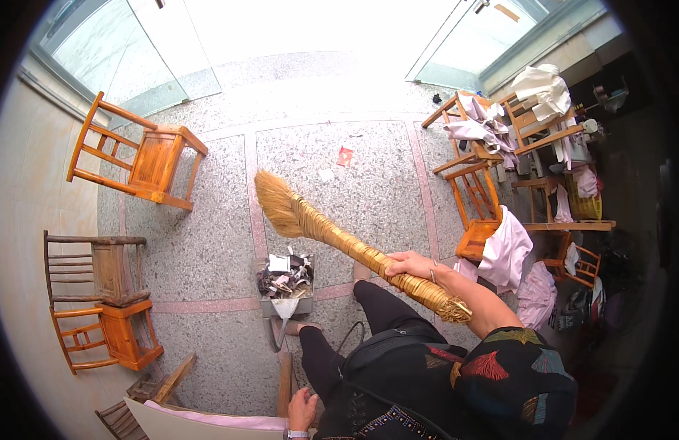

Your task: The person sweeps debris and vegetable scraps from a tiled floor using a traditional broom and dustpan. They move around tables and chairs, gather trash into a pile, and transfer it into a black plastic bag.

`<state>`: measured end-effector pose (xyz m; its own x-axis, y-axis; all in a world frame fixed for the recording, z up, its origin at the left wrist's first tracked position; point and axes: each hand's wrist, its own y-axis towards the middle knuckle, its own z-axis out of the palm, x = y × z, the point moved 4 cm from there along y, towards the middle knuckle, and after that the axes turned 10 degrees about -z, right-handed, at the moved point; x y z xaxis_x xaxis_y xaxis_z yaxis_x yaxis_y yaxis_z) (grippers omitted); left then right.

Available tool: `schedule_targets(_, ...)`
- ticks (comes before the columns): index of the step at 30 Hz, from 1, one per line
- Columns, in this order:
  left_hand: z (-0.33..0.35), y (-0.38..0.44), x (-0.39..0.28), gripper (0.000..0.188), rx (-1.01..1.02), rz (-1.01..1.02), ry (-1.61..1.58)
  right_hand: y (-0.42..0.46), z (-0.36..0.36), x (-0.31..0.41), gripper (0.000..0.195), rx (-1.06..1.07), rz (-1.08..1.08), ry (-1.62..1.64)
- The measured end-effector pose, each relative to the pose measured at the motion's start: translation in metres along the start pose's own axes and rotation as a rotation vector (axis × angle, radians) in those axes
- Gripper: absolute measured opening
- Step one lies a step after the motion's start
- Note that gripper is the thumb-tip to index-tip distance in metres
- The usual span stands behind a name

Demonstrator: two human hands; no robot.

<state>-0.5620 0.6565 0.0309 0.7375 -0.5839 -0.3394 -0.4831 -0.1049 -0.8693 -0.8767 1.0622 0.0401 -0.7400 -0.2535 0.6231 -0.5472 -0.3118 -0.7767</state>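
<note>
My right hand is closed around the bound straw handle of a hand broom, whose bristle head points up and left over the speckled floor. Below the bristles a grey dustpan, full of dark and white scraps, rests on the floor near my feet. At the lower edge my left hand, with a watch on the wrist, is beside a wooden post and the end of a pale board; whether it grips anything is hard to tell. A red and white scrap and a white scrap lie on the floor beyond the broom.
Wooden chairs stand along the left wall. On the right, more chairs carry pink and white cloth, beside a yellow basket. Glass doors flank the bright doorway. A pale board with pink cloth is at the lower left.
</note>
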Motion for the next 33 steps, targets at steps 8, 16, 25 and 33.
schedule_targets(8,0.002,0.024,-0.193,0.048,-0.013,0.152,0.043,-0.035,-0.104,-0.005,0.061,0.068,-0.176,-0.097)
schedule_targets(16,-0.031,0.109,-0.308,0.051,0.036,0.284,0.346,-0.103,-0.188,-0.007,0.046,-0.073,-0.146,0.374)
schedule_targets(25,-0.052,0.198,-0.440,0.052,0.116,0.336,0.413,-0.081,-0.272,0.037,0.039,-0.288,-0.174,0.650)
schedule_targets(33,-0.136,0.320,-0.656,0.050,0.045,0.524,0.744,-0.004,-0.349,0.119,0.048,-0.389,-0.234,1.021)
